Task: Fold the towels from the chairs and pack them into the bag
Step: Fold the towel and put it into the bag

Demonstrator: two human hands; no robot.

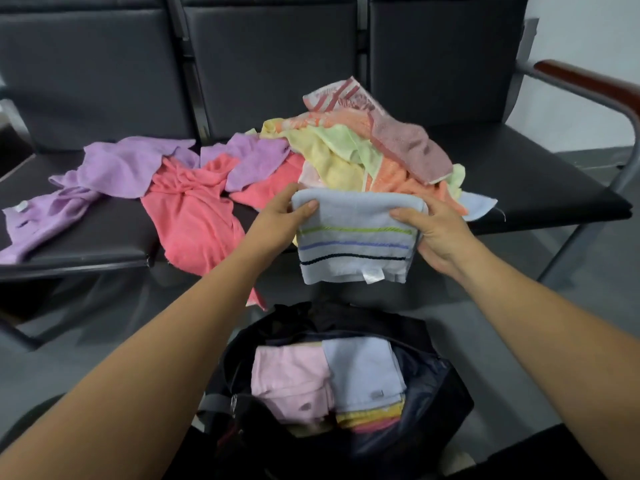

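Both hands, left hand (pixel 282 216) and right hand (pixel 431 233), pinch the folded blue towel (pixel 353 237) at its top corners, above the bag (pixel 433 386). Risk: the unheld lower layers may fall open during lowering.

Soft, even indoor light for us here, slightly dim, colours a bit muted. Where the left hand (pixel 277 216) and right hand (pixel 436 233) have their grip on the blue towel (pixel 353 237) we see only faint shadows. Below the grip the bag (pixel 433 386) goes murky inside, and under the chairs (pixel 86 240) left of it it's dark. Everything's slightly soft, and the wide lens bends the armrest (pixel 585 81) far right of the grip.
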